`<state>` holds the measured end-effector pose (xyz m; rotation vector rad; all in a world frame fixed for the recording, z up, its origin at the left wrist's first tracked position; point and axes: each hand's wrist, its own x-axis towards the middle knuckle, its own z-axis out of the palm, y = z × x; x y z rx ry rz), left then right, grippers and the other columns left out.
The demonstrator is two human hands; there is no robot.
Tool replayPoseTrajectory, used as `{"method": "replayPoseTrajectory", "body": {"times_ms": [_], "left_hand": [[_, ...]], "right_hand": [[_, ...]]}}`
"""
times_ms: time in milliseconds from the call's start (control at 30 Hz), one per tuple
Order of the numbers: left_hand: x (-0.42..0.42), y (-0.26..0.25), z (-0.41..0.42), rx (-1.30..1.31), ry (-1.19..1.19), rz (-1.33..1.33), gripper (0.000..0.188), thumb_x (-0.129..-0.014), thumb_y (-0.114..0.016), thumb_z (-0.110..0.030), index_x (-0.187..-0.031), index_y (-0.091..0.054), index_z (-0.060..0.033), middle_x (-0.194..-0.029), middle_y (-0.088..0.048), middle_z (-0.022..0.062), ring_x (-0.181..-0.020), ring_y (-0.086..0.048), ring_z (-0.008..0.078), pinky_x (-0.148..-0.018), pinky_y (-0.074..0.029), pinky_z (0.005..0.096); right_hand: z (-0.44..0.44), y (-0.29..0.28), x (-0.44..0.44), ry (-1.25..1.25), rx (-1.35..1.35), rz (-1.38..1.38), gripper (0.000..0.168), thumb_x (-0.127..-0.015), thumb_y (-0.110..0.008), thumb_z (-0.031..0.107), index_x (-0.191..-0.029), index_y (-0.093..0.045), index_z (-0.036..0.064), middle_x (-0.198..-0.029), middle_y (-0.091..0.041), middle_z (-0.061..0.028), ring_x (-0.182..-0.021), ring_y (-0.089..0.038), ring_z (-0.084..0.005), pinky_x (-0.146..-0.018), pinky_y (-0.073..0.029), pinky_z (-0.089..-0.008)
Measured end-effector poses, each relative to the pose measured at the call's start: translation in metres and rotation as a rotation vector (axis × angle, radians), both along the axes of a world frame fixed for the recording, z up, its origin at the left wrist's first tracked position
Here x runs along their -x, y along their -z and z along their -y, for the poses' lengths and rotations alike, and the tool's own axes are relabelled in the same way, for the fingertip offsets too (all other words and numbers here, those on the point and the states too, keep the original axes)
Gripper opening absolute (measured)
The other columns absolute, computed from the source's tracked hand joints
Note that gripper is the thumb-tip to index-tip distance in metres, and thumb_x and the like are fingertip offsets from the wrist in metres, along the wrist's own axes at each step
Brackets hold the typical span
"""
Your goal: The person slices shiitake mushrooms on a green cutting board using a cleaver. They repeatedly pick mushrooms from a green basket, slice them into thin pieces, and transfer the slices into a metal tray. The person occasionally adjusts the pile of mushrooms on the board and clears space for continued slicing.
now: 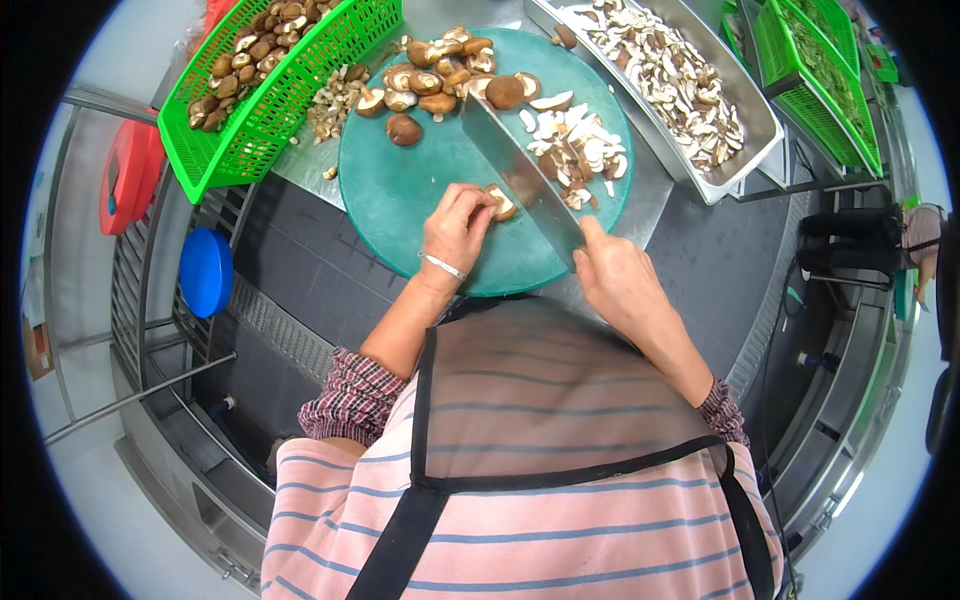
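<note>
On a round green cutting board point(390, 195), my left hand point(461, 229) pinches a cut shiitake mushroom point(501, 204) by its left side. My right hand point(619, 274) grips the handle of a wide-bladed cleaver point(523, 176), its blade just right of that mushroom. Sliced mushroom point(585, 146) lies in a heap right of the blade. Whole shiitake mushrooms point(431, 79) are grouped on the far part of the board, and one single mushroom point(403, 130) lies at their near edge. The blade's tip hides part of the group.
A green plastic basket point(225, 161) of whole mushrooms stands far left, beside a pile of cut stems point(334, 101). A steel tray point(750, 169) of sliced mushrooms is at the far right. Farther right are green baskets of leaves point(817, 112) and a person point(919, 232) partly in view.
</note>
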<state>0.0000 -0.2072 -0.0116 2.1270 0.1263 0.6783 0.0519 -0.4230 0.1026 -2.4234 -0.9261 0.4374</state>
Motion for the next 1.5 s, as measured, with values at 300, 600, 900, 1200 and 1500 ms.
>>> {"method": "replayPoseTrajectory", "body": {"times_ms": [300, 600, 900, 1200, 1500], "left_hand": [[0.001, -0.001, 0.001, 0.001, -0.002, -0.018, 0.013, -0.082, -0.071, 0.003, -0.091, -0.064, -0.0017, -0.093, -0.061, 0.0086, -0.074, -0.063, 0.0186, -0.064, -0.053, 0.0288], [0.004, -0.001, 0.001, 0.036, -0.002, -0.013, 0.011, -0.082, -0.07, 0.004, -0.09, -0.064, -0.0016, -0.093, -0.062, 0.0086, -0.073, -0.064, 0.0183, -0.063, -0.053, 0.0285], [0.006, -0.001, 0.0, 0.069, 0.023, -0.052, 0.012, -0.083, -0.068, 0.005, -0.091, -0.064, -0.0016, -0.096, -0.062, 0.0083, -0.077, -0.064, 0.0179, -0.066, -0.053, 0.0281], [-0.011, -0.021, -0.08, -0.028, -0.342, -0.032, 0.027, -0.081, -0.071, 0.001, -0.106, -0.067, -0.0077, -0.109, -0.06, 0.0094, -0.082, -0.062, 0.019, -0.066, -0.052, 0.0292], [-0.042, -0.007, -0.114, -0.055, -0.222, -0.336, 0.053, -0.072, -0.082, -0.008, -0.121, -0.062, -0.0109, -0.098, -0.065, 0.0062, -0.081, -0.064, 0.0162, -0.075, -0.055, 0.0309]], "right_hand": [[-0.002, -0.009, 0.003, 0.006, 0.033, -0.066, 0.018, -0.091, -0.052, 0.006, -0.106, -0.045, -0.003, -0.078, -0.064, -0.0275, -0.077, -0.062, -0.0479, -0.068, -0.048, -0.0553], [-0.005, -0.007, 0.003, 0.002, 0.008, -0.112, 0.022, -0.091, -0.055, 0.007, -0.105, -0.043, -0.004, -0.076, -0.062, -0.0283, -0.077, -0.061, -0.0481, -0.068, -0.047, -0.0557], [-0.007, 0.015, -0.003, 0.016, -0.017, -0.14, 0.025, -0.09, -0.055, 0.007, -0.11, -0.046, -0.005, -0.076, -0.063, -0.028, -0.075, -0.061, -0.0486, -0.067, -0.048, -0.0547], [0.023, -0.015, -0.02, 0.072, -0.117, -0.289, 0.017, -0.087, -0.058, 0.005, -0.097, -0.046, -0.003, -0.069, -0.058, -0.0262, -0.067, -0.056, -0.0473, -0.059, -0.044, -0.0478], [0.027, 0.012, -0.017, 0.146, -0.102, -0.387, 0.017, -0.088, -0.057, 0.007, -0.094, -0.046, -0.004, -0.068, -0.059, -0.0253, -0.06, -0.059, -0.0422, -0.058, -0.046, -0.0468]]}}
